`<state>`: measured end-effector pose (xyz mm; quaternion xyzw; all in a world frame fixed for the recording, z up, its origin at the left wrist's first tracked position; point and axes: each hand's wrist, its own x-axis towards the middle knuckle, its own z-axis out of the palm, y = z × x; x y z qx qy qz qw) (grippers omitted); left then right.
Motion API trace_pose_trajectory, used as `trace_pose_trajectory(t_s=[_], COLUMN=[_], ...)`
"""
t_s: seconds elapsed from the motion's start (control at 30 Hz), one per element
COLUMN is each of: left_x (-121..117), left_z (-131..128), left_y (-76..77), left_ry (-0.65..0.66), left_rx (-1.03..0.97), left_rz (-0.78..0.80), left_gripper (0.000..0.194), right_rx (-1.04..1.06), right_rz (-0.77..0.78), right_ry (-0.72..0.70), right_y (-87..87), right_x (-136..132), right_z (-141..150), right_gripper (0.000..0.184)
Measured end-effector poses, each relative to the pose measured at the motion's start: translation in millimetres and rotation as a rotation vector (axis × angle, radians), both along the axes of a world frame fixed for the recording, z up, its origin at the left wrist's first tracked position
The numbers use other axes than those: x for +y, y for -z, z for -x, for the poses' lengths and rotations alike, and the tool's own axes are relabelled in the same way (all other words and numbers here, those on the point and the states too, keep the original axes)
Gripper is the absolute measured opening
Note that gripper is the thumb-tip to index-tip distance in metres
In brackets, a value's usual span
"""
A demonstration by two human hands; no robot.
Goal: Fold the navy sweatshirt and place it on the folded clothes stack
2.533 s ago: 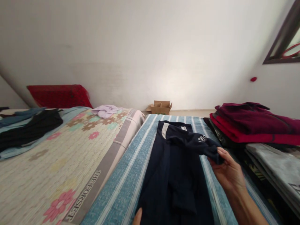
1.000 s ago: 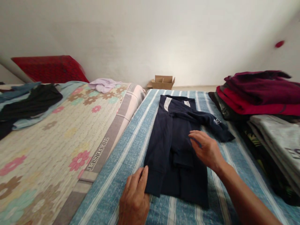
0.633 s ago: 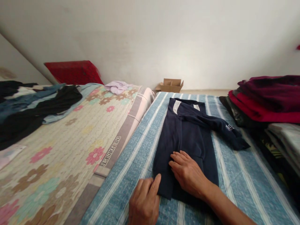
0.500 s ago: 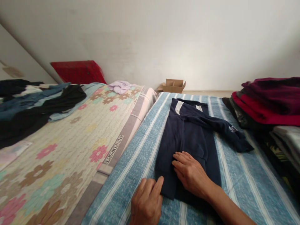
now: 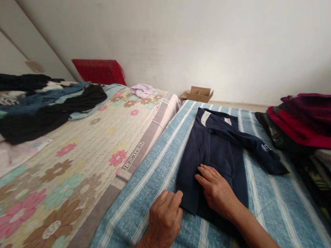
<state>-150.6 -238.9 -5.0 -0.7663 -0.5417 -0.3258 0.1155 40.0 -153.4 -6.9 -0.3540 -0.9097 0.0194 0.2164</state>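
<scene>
Loose dark clothes (image 5: 51,117) lie on the flowered bedspread (image 5: 95,141). The left hand (image 5: 165,217), fingers curled, meets the near left corner of the navy sweatshirt (image 5: 191,163); whether it pinches cloth, I cannot tell. The sweatshirt lies on the striped sheet (image 5: 152,179), one sleeve out rightward. The right hand (image 5: 218,193) rests on the sweatshirt, fingers extended. Folded clothes (image 5: 302,120) sit far right.

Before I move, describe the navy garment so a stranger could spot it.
Find the blue striped cover, right of the flowered one. On it, under the right hand, lies the navy garment, one sleeve stretched toward the clothes pile. Two white patches set it apart from that pile.
</scene>
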Motion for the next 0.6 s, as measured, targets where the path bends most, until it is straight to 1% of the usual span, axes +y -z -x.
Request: trace_pose_trajectory(t_s=[0.13,0.3,0.4,0.5,0.6], left_x=[0.2,3.9,6.6,7.8,7.3], left_z=[5.1,13.9,16.6,18.1,19.3], left_y=[1.2,2.1,2.4,3.3,3.1], left_ry=[0.022,0.079,0.107,0.102,0.092], left_rx=[0.025,0.077,0.118,0.129,0.131], left_rz=[0.035,0.099,0.085,0.032,-0.008], left_gripper=[0.025,0.026,0.026,0.027,0.027], right_rx=[0.037,0.063,0.095,0.100,0.016], right_rz=[-0.087,-0.118,-0.149,-0.150,-0.116], right_ry=[0.041,0.075,0.105,0.130,0.132], right_y=[5.7,13.1,14.8,10.4,-2.5], right_x=[1.0,0.0,0.3,5.8,18.9], right_z=[1.8,4.9,6.8,8.7,12.2], right_gripper=[0.036,0.035,0.033,0.028,0.027])
